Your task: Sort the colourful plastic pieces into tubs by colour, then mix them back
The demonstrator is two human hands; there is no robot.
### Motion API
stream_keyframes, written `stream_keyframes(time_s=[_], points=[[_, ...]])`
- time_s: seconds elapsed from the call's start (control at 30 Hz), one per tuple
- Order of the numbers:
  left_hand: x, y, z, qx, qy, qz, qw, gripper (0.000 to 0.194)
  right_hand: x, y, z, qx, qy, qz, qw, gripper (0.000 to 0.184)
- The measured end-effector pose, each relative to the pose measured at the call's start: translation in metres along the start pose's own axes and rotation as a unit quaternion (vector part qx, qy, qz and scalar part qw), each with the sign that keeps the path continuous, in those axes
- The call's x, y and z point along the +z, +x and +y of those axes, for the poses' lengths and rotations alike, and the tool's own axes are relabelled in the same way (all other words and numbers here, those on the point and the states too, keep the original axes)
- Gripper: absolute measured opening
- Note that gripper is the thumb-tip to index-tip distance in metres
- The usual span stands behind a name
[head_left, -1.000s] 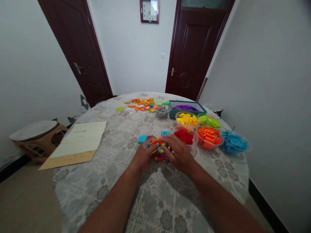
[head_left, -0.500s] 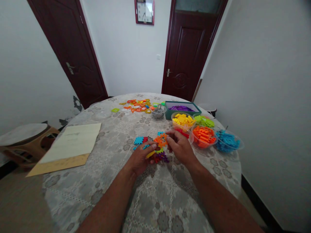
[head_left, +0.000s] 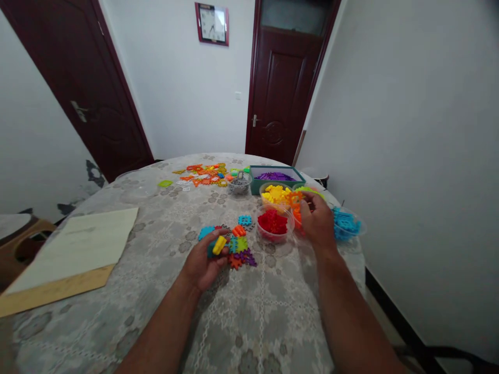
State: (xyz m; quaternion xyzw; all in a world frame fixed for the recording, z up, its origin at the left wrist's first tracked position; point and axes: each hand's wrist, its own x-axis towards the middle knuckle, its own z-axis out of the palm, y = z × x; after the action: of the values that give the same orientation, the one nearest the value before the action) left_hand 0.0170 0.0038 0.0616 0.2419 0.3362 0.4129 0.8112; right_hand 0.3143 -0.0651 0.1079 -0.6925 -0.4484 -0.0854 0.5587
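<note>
My left hand [head_left: 205, 262] rests on the table and is closed on a yellow piece [head_left: 219, 244] at the edge of a joined cluster of coloured plastic pieces [head_left: 238, 249]. My right hand [head_left: 317, 221] is over the bowl of orange pieces [head_left: 297, 214], and its fingers pinch an orange gear-like piece [head_left: 295, 198]. A bowl of red pieces [head_left: 273, 223] stands between the two hands.
Bowls of yellow [head_left: 275, 194], green [head_left: 307, 189] and blue pieces [head_left: 345, 222] and a green box of purple pieces [head_left: 275, 176] stand at the right. A small basket [head_left: 238, 184] and scattered pieces [head_left: 202, 174] lie farther back. Paper on a board [head_left: 74, 244] lies left.
My right hand left the cluster with the orange gear-like piece and moved right over the orange bowl. My left hand stayed at the cluster. The camera turned right.
</note>
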Motion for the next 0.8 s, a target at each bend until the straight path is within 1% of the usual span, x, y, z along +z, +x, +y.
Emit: stream_keyframes(time_s=[0.07,0.1,0.17,0.27,0.37,0.43,0.53,0.67,0.8], points=[[0.001,-0.002,0.002,-0.001,-0.002,0.001,1.0,0.029,-0.015,0.012,0.016,0.0,-0.049,0.064,0.997,0.042],[0.001,-0.003,0.003,-0.001,0.0,0.004,1.0,0.032,-0.021,0.017,0.024,0.011,-0.069,0.083,0.994,0.043],[0.002,-0.004,0.003,0.0,0.006,0.006,1.0,0.036,-0.03,0.023,0.036,0.041,-0.109,0.099,0.988,0.043],[0.003,-0.005,0.002,0.006,0.017,0.007,1.0,0.037,-0.032,0.025,0.047,0.063,-0.152,0.087,0.982,0.042],[0.003,-0.004,0.0,0.021,0.028,0.01,0.999,0.037,-0.028,0.023,0.052,0.049,-0.175,0.068,0.981,0.041],[0.002,-0.003,-0.002,0.033,0.037,0.01,0.999,0.039,-0.025,0.023,0.055,0.038,-0.194,0.065,0.978,0.04],[0.0,-0.001,-0.004,0.047,0.056,0.001,0.997,0.04,-0.022,0.023,0.06,0.035,-0.244,0.064,0.967,0.038],[-0.001,0.0,-0.005,0.054,0.078,-0.005,0.995,0.039,-0.02,0.022,0.059,0.047,-0.305,0.044,0.95,0.036],[0.001,-0.003,-0.005,0.057,0.083,-0.013,0.995,0.04,-0.018,0.016,0.056,0.048,-0.332,0.04,0.941,0.04]])
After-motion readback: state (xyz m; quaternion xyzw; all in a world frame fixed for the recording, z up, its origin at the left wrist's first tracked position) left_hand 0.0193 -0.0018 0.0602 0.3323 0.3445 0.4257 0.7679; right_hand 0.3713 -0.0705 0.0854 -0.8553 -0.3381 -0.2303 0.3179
